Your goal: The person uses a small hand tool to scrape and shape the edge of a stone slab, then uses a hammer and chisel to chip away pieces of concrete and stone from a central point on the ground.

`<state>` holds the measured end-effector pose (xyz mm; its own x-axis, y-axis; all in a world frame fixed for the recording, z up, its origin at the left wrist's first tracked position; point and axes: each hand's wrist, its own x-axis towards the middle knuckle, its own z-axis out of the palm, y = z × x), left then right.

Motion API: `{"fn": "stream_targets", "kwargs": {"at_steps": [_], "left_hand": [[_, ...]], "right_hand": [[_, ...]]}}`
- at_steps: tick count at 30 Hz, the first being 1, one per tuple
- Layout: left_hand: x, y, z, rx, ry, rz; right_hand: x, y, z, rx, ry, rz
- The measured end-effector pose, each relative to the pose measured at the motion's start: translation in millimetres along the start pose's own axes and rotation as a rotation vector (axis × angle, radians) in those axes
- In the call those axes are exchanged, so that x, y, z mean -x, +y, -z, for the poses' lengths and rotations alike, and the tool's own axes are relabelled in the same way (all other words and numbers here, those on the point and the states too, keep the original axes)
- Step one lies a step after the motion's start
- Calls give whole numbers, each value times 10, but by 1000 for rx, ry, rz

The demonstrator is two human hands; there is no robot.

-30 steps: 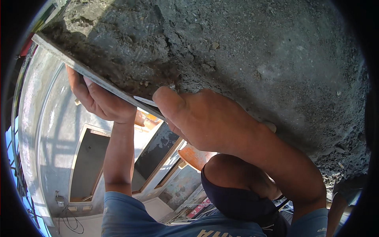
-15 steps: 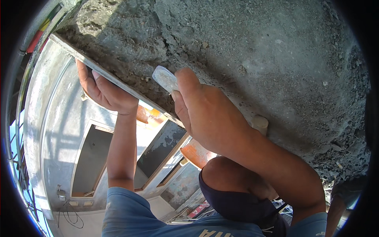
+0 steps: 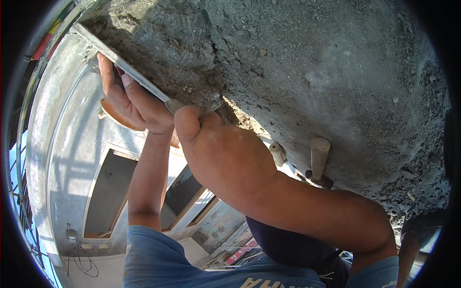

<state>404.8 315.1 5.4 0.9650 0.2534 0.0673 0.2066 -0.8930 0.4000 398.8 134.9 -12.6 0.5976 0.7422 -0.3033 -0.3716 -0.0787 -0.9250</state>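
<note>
Curling tightly, the right hand [image 3: 223,151] has its fingers closed round a flat blade [image 3: 173,104], most of which it hides; the left hand [image 3: 139,105] has its fingers stretched out and unclenched, bracing the straight strip [image 3: 124,64] from below rather than clasping it; the strip slants along the edge of the rough cement surface [image 3: 312,62], its lower end just beside the blade.

Since the left hand seems only to press, the strip could slip or tilt if that push weakens or the blade knocks its end; the left wrist is close to the blade too, so a skid could nick it. Farther out, the crumbly mortar [image 3: 192,91] along the strip looks uneven, and a hard stroke could break lumps loose; a bright gap [image 3: 245,115] opens beyond the right knuckles, where bits might drop through; the pale peg [image 3: 320,156] stands near the right forearm, which could bump it on a wide swing.
</note>
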Motion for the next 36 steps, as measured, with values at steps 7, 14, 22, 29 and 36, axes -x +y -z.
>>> {"fn": "stream_targets", "kwargs": {"at_steps": [7,14,22,29,36], "left_hand": [[0,22,7,12,-42,6],[2,-18,-20,14,-1,2],[-21,-116,41,125,17,64],[23,-45,35,187,35,154],[-21,-189,81,88,44,43]], "right_hand": [[-54,368,234,-31,70,-66],[124,684,130,-345,-53,-65],[536,648,-519,-382,-204,-114],[637,664,-419,-403,-220,-201],[983,917,-739,-372,-388,-141]]}}
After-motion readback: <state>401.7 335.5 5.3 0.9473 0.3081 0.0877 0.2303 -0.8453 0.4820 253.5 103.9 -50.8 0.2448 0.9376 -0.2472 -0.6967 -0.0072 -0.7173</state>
